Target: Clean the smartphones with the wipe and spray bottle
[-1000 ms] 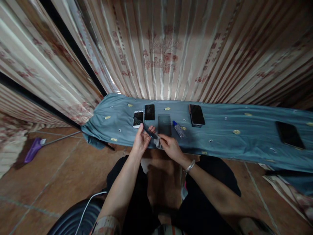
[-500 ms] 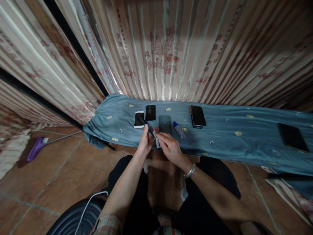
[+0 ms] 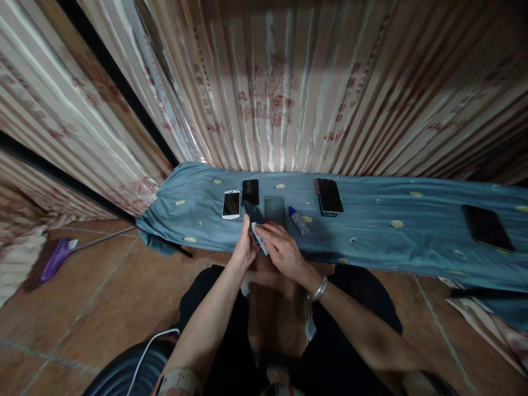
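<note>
Hands meet at the near edge of a long surface (image 3: 371, 242) draped in blue-grey cloth. The left hand (image 3: 244, 248) is curled shut around the lower end of a dark phone (image 3: 252, 212), which tilts up and away from the fingers toward the curtain (image 3: 289, 93). The right hand (image 3: 280, 250) lies just beside it, fingers bent and pressed on a small pale wipe (image 3: 259, 237) that rests against the phone's near end; how tightly those fingers pinch the wipe cannot be told. Both forearms reach forward from the person's lap, the left nearly straight, the right coming in at an angle with a silver bangle (image 3: 318, 290) at the wrist. The only container in sight is a small clear bottle with a blue cap (image 3: 297, 221), lying on its side on the cloth just beyond the right hand; what it holds cannot be made out. Just past the fingertips lies a flat grey glass panel (image 3: 275, 209). Beyond the left hand are a white phone (image 3: 231, 204) and a black phone (image 3: 250, 191) side by side. Farther off past the right hand sits a larger dark phone (image 3: 329, 196), and well apart toward the right end a dark tablet-like slab (image 3: 488, 227). On the tiled floor, well left of the left hand, lies a purple brush head (image 3: 55, 257) on a thin handle.
</note>
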`<state>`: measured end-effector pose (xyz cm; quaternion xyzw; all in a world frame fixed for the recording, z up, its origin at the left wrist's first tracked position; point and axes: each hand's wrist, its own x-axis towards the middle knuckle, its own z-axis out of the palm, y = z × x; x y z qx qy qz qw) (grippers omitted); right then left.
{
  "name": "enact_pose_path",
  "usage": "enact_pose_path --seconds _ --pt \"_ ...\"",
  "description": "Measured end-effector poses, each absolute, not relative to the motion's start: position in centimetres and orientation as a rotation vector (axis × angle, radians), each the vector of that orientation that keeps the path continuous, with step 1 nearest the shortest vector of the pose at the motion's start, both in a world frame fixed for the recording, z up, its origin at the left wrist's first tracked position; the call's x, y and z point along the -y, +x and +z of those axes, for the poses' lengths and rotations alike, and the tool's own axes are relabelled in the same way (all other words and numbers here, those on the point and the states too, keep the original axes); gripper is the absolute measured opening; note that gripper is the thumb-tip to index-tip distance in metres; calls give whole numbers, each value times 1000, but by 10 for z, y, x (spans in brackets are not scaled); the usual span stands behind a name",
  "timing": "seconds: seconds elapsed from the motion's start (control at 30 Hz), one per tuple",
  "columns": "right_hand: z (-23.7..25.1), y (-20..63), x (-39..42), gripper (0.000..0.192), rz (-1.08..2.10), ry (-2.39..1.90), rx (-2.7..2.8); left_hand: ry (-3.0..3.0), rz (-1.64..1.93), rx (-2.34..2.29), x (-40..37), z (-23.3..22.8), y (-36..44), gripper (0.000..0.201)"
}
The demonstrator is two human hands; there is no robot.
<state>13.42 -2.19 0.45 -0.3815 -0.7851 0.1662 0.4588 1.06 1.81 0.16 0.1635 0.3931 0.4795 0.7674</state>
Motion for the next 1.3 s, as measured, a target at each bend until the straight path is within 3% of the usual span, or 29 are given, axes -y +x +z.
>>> enact_pose_path --seconds 0.2,0.43,1.07,1.3 --pt "4 133 26 42 435 -912 1942 351 1026 -810 -19 3 7 67" --pt "1 139 17 48 434 -988 1995 303 1141 -872 -9 -1 18 39" --pt "-3 162 -11 54 375 -1230 1885 560 1029 -861 8 -13 35 35" --pt "2 158 -5 45 388 -1186 1925 596 1068 -880 4 -15 33 34"
